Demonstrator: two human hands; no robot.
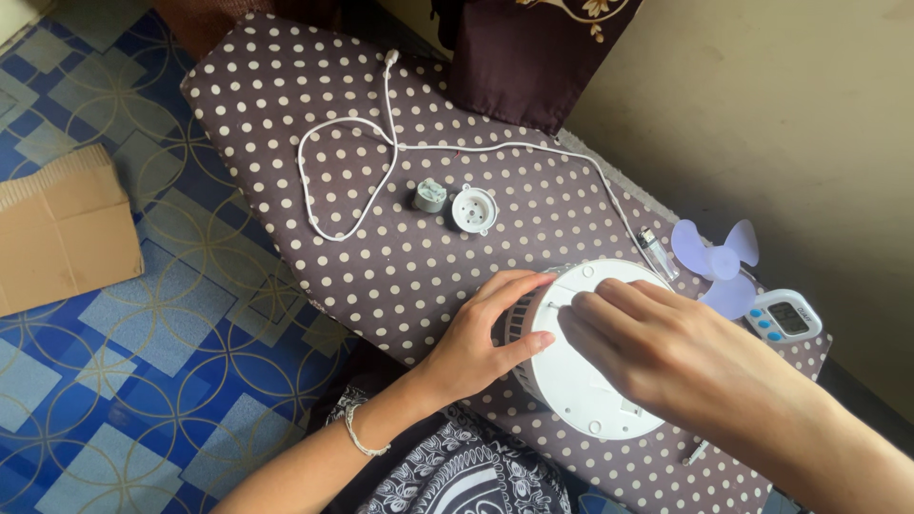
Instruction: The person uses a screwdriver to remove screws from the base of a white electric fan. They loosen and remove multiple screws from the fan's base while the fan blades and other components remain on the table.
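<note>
White round fan housing (586, 381) lies right of centre in the lower frame, on a brown polka-dot ironing board (381, 266). Left hand (481, 338) grips its left edge, thumb and fingers wrapped against the rim. Right hand (657, 352) rests on top, fingertips pressed together at a thin tool whose tip meets the housing face. Pale blue fan blade (719, 262) and a digital timer (785, 319) lie at right. A lighter (657, 252), white cable (381, 157), grey motor (430, 196) and white round cap (474, 209) lie above.
</note>
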